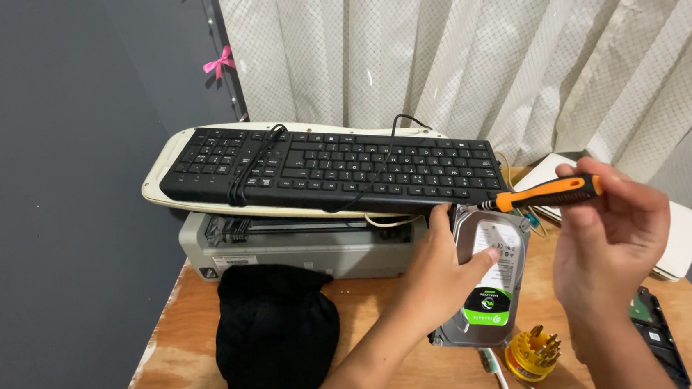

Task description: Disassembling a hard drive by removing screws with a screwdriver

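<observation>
The left hand [443, 273] grips a flat rectangular hard drive [484, 278] of dull metal with a glossy white-and-green label, held upright above the wooden table [178, 356], long axis near vertical; the right hand [613, 239] pinches a screwdriver [547, 193] with ribbed orange-and-black handle, lying almost level, tip pointing left at the drive's top edge.
</observation>
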